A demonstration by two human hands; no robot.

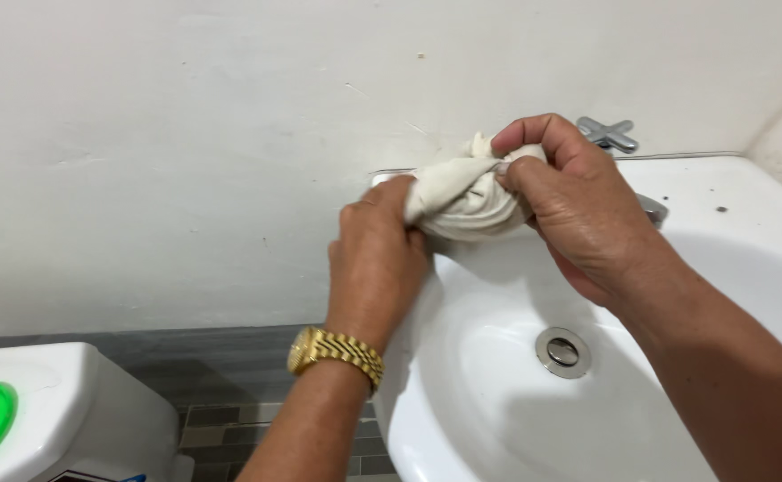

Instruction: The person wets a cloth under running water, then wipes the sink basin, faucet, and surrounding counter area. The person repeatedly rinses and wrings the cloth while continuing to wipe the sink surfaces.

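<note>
Because the one white sink (730, 268) at lower right lies only partly under the one cream cloth (462, 196) bunched at the frame's centre, I judge wrung water could run off the rim onto the grey floor tiles (221, 419). Two hands clamp it: left hand (378, 259), right hand (569, 205); one drain (562, 352), one tap handle (607, 134), one gold watch (336, 352).

Close head view down onto sink (748, 232)
</note>
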